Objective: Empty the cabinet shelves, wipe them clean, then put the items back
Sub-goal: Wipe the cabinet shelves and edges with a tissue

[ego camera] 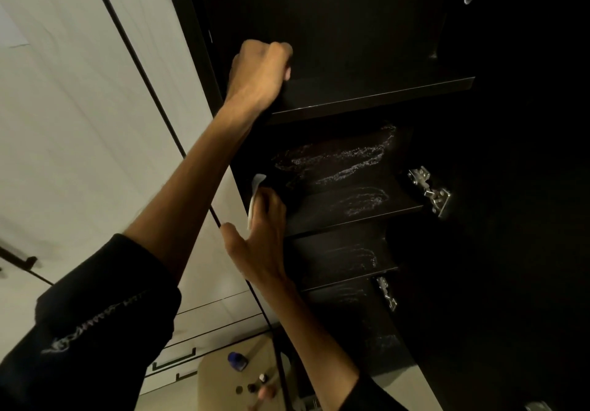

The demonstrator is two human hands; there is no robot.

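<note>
- Head view: a dark cabinet (367, 43) fills the right and top of the scene, seen from below, with pale closed doors (79, 123) beside it on the left and a light floor (223, 375) far below.
- The cabinet's shelves carry nothing: an upper shelf (376, 94), a middle shelf (354, 209) and a lower shelf (344, 270), each dark, the lower two marked with pale wet-looking smears.
- Two metal hinges (429, 190) sit on the cabinet's right inner wall, one beside the middle shelf's right end and one below the lower shelf.
- The left hand (260, 74) is raised to the left end of the upper shelf's front edge; its grip is curled, fingers bent over the edge and onto the shelf, thumb tip showing pale against the dark board.
- The right hand (258, 244) lies at the left end of the middle shelf, fingers straight and thumb spread wide, pressing a white cloth (255, 196) against the cabinet's left inner wall just above that shelf's left front corner.
- Both forearms are bare, with black sleeves (95, 315) pushed up.
- On the floor near the bottom edge stand a blue-capped bottle (238, 361) and several small bottles (255, 385), too blurred to tell apart.
</note>
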